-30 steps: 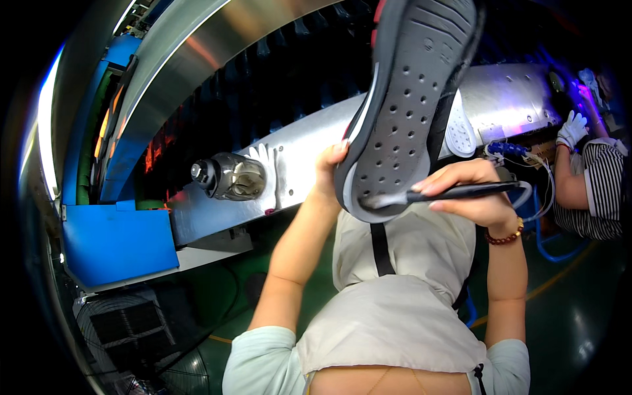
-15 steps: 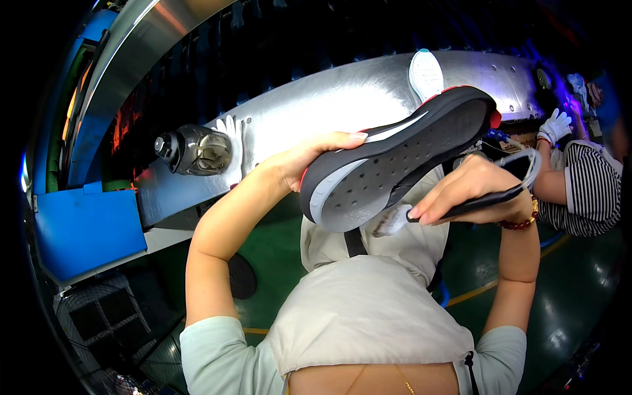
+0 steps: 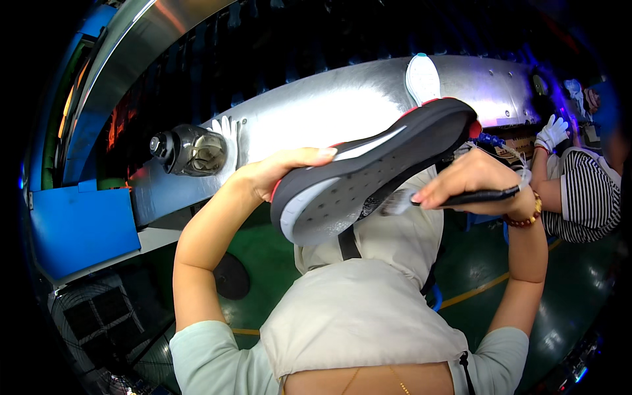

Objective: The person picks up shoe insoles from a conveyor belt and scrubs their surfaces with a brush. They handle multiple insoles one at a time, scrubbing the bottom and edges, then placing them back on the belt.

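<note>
My left hand (image 3: 283, 170) grips one end of a shoe sole (image 3: 375, 174), thumb along its upper edge, fingers mostly hidden behind it. The sole is black and grey with a pale stripe, red edging and small holes across its tilted face. A wet-looking shine covers part of that face near its lower end. My right hand (image 3: 474, 181) is closed around the black handle of a brush (image 3: 397, 202). Its pale bristles, slightly blurred, are at the sole's lower edge near the middle; whether they touch cannot be told. A pale loop hangs around my right wrist.
Beyond the sole lies a curved metal bench (image 3: 309, 99). On it are a white sole-shaped piece (image 3: 422, 79), a dark transparent bottle (image 3: 197, 150) and a white glove (image 3: 230, 135). A blue panel (image 3: 85, 224) stands left. To the right sits a co-worker in striped clothing (image 3: 589, 194), wearing a white glove.
The sole has moved left and slightly down in my left hand. The brush has risen a little, and its bristles now sit nearer the middle of the sole's lower edge.
</note>
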`<state>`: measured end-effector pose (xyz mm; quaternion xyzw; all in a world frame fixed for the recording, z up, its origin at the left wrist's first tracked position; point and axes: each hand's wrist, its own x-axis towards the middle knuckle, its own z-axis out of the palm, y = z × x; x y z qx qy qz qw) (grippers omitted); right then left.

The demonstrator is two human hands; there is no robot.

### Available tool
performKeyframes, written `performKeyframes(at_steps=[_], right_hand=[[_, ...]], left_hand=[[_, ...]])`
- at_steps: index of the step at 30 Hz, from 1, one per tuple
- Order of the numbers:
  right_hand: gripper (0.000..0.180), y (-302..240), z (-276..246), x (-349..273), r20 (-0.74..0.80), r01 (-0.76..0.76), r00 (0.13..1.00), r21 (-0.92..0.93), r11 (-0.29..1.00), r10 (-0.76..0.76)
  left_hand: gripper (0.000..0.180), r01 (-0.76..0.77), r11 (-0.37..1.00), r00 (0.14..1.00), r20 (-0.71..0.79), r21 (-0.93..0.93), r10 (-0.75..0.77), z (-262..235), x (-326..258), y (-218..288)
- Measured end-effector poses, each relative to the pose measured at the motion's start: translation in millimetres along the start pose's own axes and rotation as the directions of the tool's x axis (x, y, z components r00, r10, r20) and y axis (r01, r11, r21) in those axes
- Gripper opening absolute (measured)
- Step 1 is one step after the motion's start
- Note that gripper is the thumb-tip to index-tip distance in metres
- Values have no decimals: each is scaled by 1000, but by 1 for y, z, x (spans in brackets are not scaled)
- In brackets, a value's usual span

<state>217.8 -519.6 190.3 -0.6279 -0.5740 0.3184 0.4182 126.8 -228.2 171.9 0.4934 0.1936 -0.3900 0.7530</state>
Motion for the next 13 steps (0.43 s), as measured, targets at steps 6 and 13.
performKeyframes(at_steps=[6, 13], right_hand=[[21, 13, -6, -10, -328, -16, 944, 78, 997, 41], [20, 5, -9, -28, -300, -13, 951, 216, 976, 79]], left_hand=[[59, -157, 969, 988, -36, -189, 153, -12, 0, -11], [58, -193, 930, 981, -29, -313, 194, -35, 0, -18]])
